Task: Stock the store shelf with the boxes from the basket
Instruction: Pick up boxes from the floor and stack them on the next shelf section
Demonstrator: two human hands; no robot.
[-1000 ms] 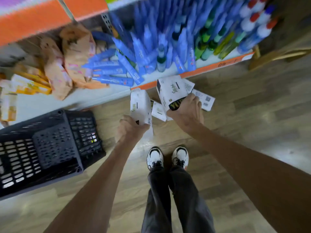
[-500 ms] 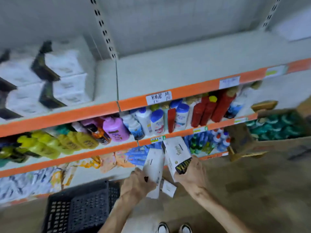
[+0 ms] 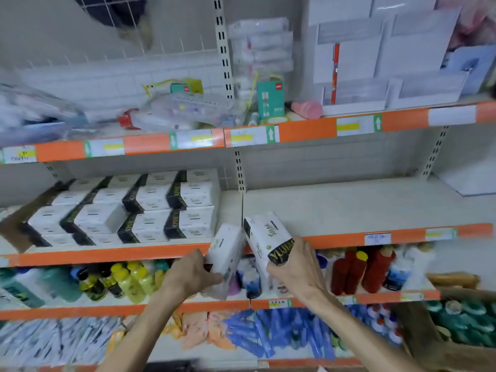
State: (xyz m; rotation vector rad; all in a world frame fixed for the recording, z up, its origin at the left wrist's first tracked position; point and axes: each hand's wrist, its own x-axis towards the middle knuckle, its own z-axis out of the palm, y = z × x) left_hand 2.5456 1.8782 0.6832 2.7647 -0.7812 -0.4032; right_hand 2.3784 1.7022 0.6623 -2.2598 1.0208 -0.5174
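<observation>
While tilted shelfward, both boxes (image 3: 268,237) stand lengthwise.

Below the orange price rail (image 3: 335,240), red bottles (image 3: 357,272) stand to the right and yellow bottles (image 3: 134,277) to the left. Lower still lie blue tubes (image 3: 271,334). Well above that rail, a green carton (image 3: 270,99) stands just beside a pink roll (image 3: 308,109).

Both arms raised forward, left hand (image 3: 190,275) and right hand (image 3: 298,267) each in closed grip
</observation>
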